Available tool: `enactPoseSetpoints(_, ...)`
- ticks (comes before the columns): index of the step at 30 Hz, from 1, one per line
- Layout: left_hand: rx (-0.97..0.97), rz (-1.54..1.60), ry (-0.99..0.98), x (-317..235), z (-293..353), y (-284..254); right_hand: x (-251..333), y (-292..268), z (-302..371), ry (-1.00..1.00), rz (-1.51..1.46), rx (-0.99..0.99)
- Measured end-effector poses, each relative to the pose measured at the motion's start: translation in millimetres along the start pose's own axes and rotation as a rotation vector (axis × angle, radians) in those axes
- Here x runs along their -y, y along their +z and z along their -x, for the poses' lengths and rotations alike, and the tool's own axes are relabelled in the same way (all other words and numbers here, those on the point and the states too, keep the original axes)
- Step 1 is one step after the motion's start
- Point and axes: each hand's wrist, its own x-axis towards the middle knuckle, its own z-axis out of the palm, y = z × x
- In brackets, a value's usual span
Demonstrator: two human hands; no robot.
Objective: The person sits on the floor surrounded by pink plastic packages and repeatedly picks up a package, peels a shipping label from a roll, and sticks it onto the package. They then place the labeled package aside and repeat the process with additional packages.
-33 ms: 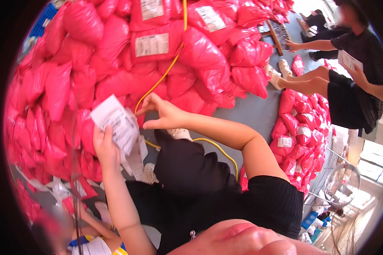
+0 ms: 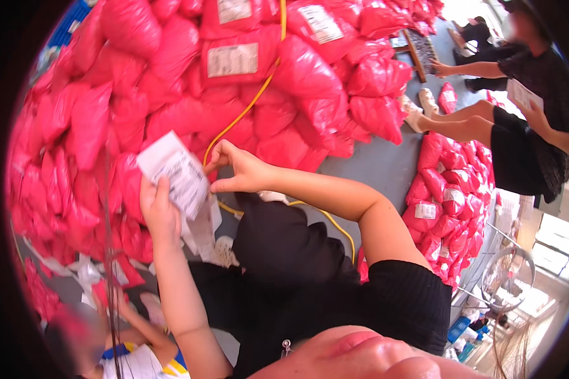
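At the far left, in the upper corner, a blue crate (image 2: 69, 25) is partly seen, and below it begins a big pile of reddish-pink plastic bags (image 2: 90, 126), which spreads over the upper half of the view. In the lower left corner there is another person, who wears a garment (image 2: 133, 365) of white, blue and yellow. Next comes the left hand (image 2: 160, 211), which is closed on a sheaf of white labels (image 2: 176, 174), with the thumb lying on the printed front. These labels are tilted, in front of the pile, and below them more white paper (image 2: 200, 234) hangs down. A pale shoe (image 2: 225, 251) shows just beside this paper. Further right is the right hand (image 2: 240, 169); its thumb and forefinger are parted and curved, near the right edge of the labels, and I cannot tell whether the fingertips touch them. A yellow cable (image 2: 258, 96) crosses the pile and passes behind this hand. Then follow the grey floor (image 2: 376, 170), a smaller pile of similar bags (image 2: 446, 202) and a round fan (image 2: 509, 278). At the right edge a co-worker in dark clothes (image 2: 526, 148) holds a white sheet (image 2: 523, 95).
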Motion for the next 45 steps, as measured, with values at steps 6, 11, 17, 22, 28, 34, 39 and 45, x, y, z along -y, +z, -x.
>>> enactPoseSetpoints(6, 0.207, -0.177, -0.007, -14.9, 21.5, -12.7, -1.8, 38.4, -39.8, 0.050, -0.421, -0.226)
enactPoseSetpoints(11, 0.247, -0.352, -0.040, -3.8, 33.0, -13.7, 21.4, 33.3, -48.2, 0.092, -0.294, -0.295)
enactPoseSetpoints(17, 0.169, -0.493, 0.021, -1.5, 36.8, -15.8, 30.4, -15.2, -30.5, -0.162, 0.847, -0.624)
enactPoseSetpoints(22, 0.069, -0.397, -0.136, -22.7, 54.6, -16.9, 10.2, -174.0, -2.0, 0.258, 1.700, -1.167)
enactPoseSetpoints(28, 0.155, -0.404, -0.205, -4.6, 41.5, -0.9, 39.6, -250.6, 17.0, 0.374, 1.539, -0.706)
enactPoseSetpoints(34, 0.233, -0.430, -0.011, 0.4, 24.2, -10.7, 47.8, -220.7, -10.0, 0.272, 1.674, -0.705)
enactPoseSetpoints(39, 0.160, -0.411, -0.020, -1.2, 27.0, -22.1, 101.9, -218.3, -3.9, 0.144, 1.567, -0.647)
enactPoseSetpoints(45, 0.188, -0.329, -0.082, 2.5, 17.6, -24.6, 177.4, -286.8, 21.6, 0.194, 1.472, -0.397)
